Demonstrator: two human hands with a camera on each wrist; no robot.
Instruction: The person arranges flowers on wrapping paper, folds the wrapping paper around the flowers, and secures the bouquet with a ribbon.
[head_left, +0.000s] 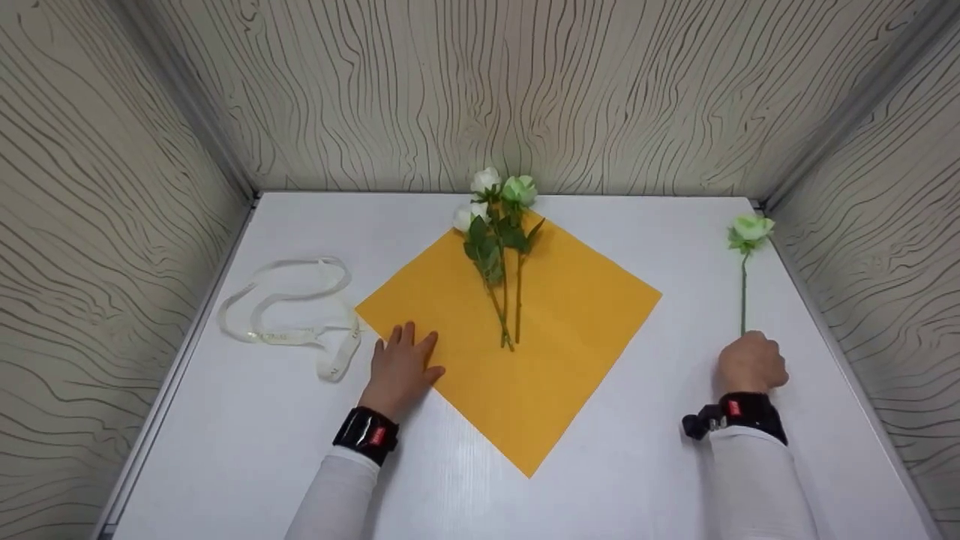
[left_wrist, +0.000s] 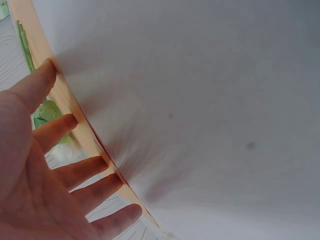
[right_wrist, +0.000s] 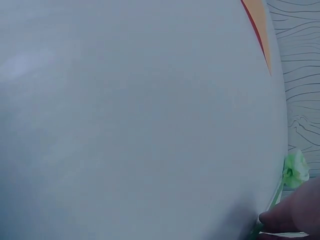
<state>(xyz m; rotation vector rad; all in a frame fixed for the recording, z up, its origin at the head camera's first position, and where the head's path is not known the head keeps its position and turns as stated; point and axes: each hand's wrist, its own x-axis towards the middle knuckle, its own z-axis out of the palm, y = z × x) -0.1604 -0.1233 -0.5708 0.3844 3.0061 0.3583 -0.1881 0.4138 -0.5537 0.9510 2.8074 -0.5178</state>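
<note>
My left hand [head_left: 401,373] spreads its fingers over the lower left edge of an orange sheet of paper [head_left: 577,300]. In the left wrist view the straight fingertips [left_wrist: 111,181] rest along that edge. Over at the right, my right hand [head_left: 752,363] grips the stem of a pale green flower [head_left: 750,229], its bloom pointing to the back; the lower stem is hidden by the hand. The right wrist view shows the fingers [right_wrist: 290,215] on the green stem. Two white roses [head_left: 486,179] and a green flower [head_left: 520,190] lie on the paper, stems toward me.
A cream ribbon [head_left: 281,337] lies in loose loops left of the paper. All of it rests on a white table [head_left: 630,465]. Patterned panels [head_left: 480,90] stand along the back and both sides of the table.
</note>
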